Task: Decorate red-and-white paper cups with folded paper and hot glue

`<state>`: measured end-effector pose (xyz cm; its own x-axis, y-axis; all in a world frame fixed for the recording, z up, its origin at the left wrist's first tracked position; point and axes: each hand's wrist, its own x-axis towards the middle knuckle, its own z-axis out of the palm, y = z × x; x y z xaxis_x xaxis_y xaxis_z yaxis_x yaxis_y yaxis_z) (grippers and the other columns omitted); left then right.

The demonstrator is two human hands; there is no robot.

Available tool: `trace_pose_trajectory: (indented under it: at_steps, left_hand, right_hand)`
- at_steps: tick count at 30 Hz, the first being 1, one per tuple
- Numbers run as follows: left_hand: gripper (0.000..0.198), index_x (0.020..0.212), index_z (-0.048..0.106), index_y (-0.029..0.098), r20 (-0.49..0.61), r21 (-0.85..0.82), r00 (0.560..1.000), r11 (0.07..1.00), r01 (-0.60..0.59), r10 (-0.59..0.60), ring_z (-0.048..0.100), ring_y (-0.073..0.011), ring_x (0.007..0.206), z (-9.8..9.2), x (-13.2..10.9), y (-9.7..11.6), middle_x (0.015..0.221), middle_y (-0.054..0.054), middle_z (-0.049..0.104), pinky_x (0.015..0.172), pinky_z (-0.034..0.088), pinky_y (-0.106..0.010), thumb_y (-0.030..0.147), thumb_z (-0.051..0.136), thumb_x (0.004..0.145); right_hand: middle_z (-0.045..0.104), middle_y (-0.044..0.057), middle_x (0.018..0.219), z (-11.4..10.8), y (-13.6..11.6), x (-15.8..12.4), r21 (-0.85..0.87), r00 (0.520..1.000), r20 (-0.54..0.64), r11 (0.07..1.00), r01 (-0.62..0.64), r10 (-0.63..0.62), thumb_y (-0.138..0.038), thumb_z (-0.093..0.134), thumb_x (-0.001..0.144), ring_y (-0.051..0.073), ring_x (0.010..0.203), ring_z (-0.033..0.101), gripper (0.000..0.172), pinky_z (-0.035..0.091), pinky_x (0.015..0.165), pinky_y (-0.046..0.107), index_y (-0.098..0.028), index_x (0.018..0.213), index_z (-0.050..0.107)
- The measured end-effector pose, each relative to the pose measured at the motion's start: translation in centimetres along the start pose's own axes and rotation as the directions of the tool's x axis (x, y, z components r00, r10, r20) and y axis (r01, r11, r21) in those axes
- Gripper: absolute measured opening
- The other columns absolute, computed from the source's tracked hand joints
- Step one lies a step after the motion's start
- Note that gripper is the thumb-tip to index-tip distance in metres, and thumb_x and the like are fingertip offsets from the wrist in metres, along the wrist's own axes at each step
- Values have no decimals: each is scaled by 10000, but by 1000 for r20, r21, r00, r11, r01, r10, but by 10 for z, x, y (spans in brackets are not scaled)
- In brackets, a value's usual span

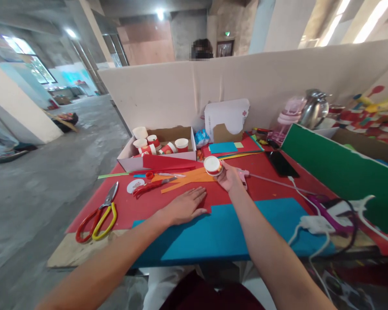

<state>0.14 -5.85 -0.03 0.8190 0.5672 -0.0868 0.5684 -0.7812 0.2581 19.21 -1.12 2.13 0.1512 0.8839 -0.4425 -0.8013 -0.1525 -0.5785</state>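
My right hand (229,177) grips a small paper cup (212,165) with a white round face and a red side, held over the table. Flat on the red sheet (168,204) lies my left hand (189,204), its fingers stretched out, close to the edge of a blue sheet (226,232). Orange paper strips (177,181) are spread beyond the left hand. Behind the right hand, a pink glue gun (243,175) is partly hidden.
Scissors with red and yellow handles (100,219) lie at left, near a red-handled knife (155,185). A cardboard box (158,148) holds several paper cups. At right are a black phone (282,163), a white power strip (317,224) with cables and a green-sided box (339,176). A partition (161,94) stands behind.
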Motion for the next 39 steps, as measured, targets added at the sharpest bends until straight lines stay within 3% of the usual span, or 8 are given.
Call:
trace_pose_trajectory:
  at_steps: [5, 12, 19, 25, 28, 33, 36, 39]
  left_hand:
    - [461, 1310, 478, 151, -182, -87, 976, 991, 107, -121, 443, -221, 1254, -13, -18, -24, 1359, -124, 492, 1055, 343, -373, 369, 302, 944]
    - [398, 1125, 633, 168, -156, -218, 986, 976, 26, -61, 546, -230, 1040, -3, -2, -31, 1124, -116, 594, 937, 425, -358, 376, 635, 786]
    - [246, 877, 685, 154, -283, -288, 958, 957, -31, -54, 573, -164, 912, 11, 12, -29, 919, -76, 631, 846, 455, -283, 269, 468, 903]
    - [301, 908, 606, 115, -186, 32, 982, 999, 24, -17, 544, -202, 899, 14, 23, -18, 926, -119, 595, 845, 448, -329, 120, 306, 910]
    - [255, 889, 571, 120, -197, -20, 977, 997, 78, -81, 545, -206, 879, 8, 21, -15, 923, -124, 595, 827, 450, -335, 127, 316, 900]
    - [244, 833, 554, 182, -202, -394, 945, 904, 163, -259, 558, -151, 804, -26, -48, -15, 862, -36, 619, 755, 452, -259, 316, 369, 918]
    - [273, 781, 584, 191, 50, -437, 969, 868, 238, -240, 554, -123, 728, -44, -119, -8, 802, -3, 626, 693, 432, -210, 362, 407, 900]
    - [242, 675, 619, 203, 380, -318, 897, 879, 355, -225, 543, -120, 638, -46, -187, 12, 679, 16, 615, 592, 404, -188, 359, 521, 832]
  right_hand:
    - [669, -28, 541, 0, 2, -1, -37, 1000, 11, 999, 8, -8, -156, 460, 882, 121, 497, 624, 183, 482, 427, 195, -187, 749, 582]
    - [697, -10, 617, -8, 5, 10, -73, 999, 49, 997, 10, -7, -184, 470, 884, 135, 558, 646, 170, 519, 499, 231, -178, 779, 604]
    - [686, -6, 594, -5, 7, 6, -83, 999, 42, 997, 5, -1, -175, 464, 889, 127, 530, 629, 208, 507, 494, 223, -166, 731, 600]
    - [691, -4, 593, -6, 7, 8, -58, 1000, 26, 998, -1, 2, -146, 468, 885, 132, 528, 638, 187, 508, 479, 221, -166, 746, 592]
    - [690, -13, 590, -8, 6, 10, -44, 999, 36, 999, -4, 6, -143, 508, 863, 136, 527, 646, 127, 510, 465, 221, -174, 770, 589]
    - [694, -15, 600, -8, 6, 9, -75, 1000, 31, 997, 3, -1, -139, 510, 862, 129, 514, 646, 94, 513, 438, 212, -173, 816, 585]
    - [693, -15, 604, -9, 8, 8, -77, 996, 84, 997, 9, -3, -135, 518, 854, 132, 518, 652, 89, 522, 447, 214, -174, 810, 585]
    - [689, -15, 597, -8, 9, 7, -71, 996, 86, 997, 11, -5, -138, 494, 868, 131, 516, 650, 129, 522, 450, 216, -176, 776, 576]
